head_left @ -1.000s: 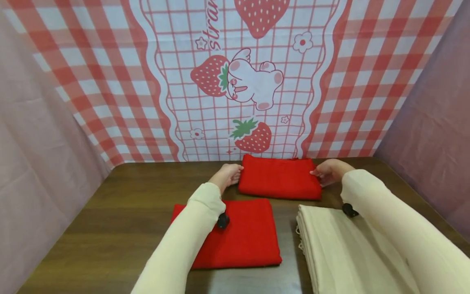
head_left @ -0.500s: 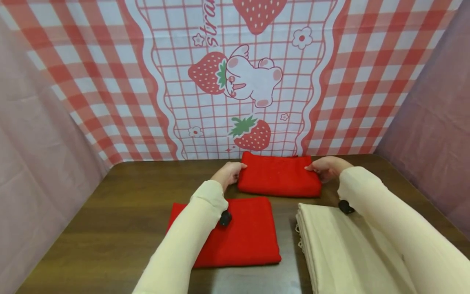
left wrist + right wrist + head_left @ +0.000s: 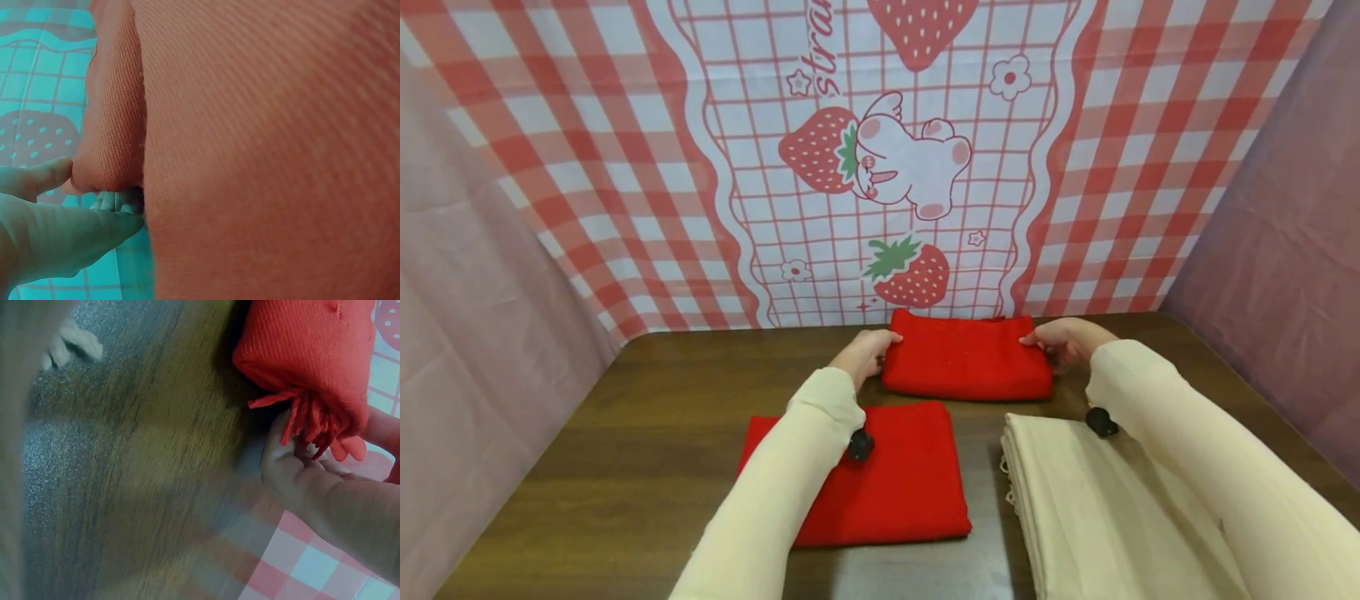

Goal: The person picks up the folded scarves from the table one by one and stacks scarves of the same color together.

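Note:
A folded red scarf (image 3: pixel 966 358) lies at the back of the table against the patterned cloth. My left hand (image 3: pixel 865 354) grips its left end, thumb on top and fingers underneath in the left wrist view. At the right end my right hand (image 3: pixel 1067 342) holds the scarf, its thumb over the upper side. Loose red fringe (image 3: pixel 306 422) hangs by the right fingers in the right wrist view. Closer to me lies another folded red cloth (image 3: pixel 895 483), partly covered by my left sleeve. In the left wrist view a large red surface (image 3: pixel 269 150) fills the right side.
A folded beige fringed cloth (image 3: pixel 1097 500) lies at the front right, partly under my right forearm. Behind the wooden table (image 3: pixel 625 450) hangs a checked strawberry-print cloth (image 3: pixel 917 167). Pink curtains (image 3: pixel 490 250) flank both sides.
Both hands have shifted slightly inward, with the thumbs now farther over the ends of the back scarf. The other two folded cloths have stayed in place while the head view shifted a little.

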`<state>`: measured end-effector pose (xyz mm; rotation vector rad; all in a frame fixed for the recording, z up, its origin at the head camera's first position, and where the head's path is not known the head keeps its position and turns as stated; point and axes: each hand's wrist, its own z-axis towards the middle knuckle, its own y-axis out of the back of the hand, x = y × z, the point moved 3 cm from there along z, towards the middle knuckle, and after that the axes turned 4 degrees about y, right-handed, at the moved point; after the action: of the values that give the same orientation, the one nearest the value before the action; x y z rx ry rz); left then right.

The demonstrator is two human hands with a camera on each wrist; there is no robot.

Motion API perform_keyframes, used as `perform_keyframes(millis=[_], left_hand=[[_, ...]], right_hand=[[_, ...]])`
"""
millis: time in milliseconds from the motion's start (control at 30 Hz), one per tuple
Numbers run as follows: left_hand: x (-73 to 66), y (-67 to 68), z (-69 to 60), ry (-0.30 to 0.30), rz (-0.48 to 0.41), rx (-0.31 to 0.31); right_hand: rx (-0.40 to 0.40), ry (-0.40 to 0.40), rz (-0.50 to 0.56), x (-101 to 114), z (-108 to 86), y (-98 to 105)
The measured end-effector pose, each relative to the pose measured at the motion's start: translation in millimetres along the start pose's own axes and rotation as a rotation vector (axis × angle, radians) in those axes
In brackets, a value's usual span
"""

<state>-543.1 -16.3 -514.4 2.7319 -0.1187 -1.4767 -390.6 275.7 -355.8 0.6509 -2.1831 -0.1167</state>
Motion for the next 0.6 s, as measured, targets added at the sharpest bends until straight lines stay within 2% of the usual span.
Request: perform_keyframes(millis=[33, 67, 133, 167, 200, 267, 333, 367, 400, 533, 567, 600], left_hand=[[-4.5, 0.5, -21.9, -0.001, 0.006, -0.010], [-10.9, 0.8, -51.1, 0.007, 0.016, -0.030], [-23.6, 2.3, -117.5, 0.002, 0.020, -0.044], [-30.8, 2.9, -155.5, 0.003, 0.021, -0.050], [-36.5, 3.2, -186.3, 0.001, 0.022, -0.054], [-40.4, 4.4, -203.3, 0.001, 0.009, -0.043], [-39.8, 5.8, -201.0, -0.008, 0.008, -0.036], [-34.9, 6.7, -176.2, -0.009, 0.000, -0.023], [-28.1, 6.9, -141.2, -0.006, -0.006, -0.013], [5.6, 5.1, 27.0, 0.025, -0.033, 0.016], [15.4, 3.8, 76.0, 0.037, -0.038, 0.022], [22.5, 3.0, 108.1, 0.040, -0.041, 0.018]], right_hand=[[-0.009, -0.001, -0.006, 0, -0.1, 0], [-0.022, -0.002, -0.009, 0, -0.5, 0], [-0.038, -0.003, -0.019, 0, -1.2, 1], [-0.046, -0.003, -0.024, 0, -1.7, 1], [-0.053, -0.001, -0.031, 0, -2.2, 1], [-0.065, 0.000, -0.029, 0, -3.2, 2], [-0.070, 0.002, -0.015, -1, -3.8, 2], [-0.068, 0.003, -0.006, -1, -4.2, 2], [-0.064, 0.002, 0.011, -1, -4.2, 2], [-0.061, -0.007, 0.062, -2, -4.1, 2], [-0.059, -0.009, 0.067, -2, -3.9, 2], [-0.061, -0.011, 0.068, -3, -3.5, 2]])
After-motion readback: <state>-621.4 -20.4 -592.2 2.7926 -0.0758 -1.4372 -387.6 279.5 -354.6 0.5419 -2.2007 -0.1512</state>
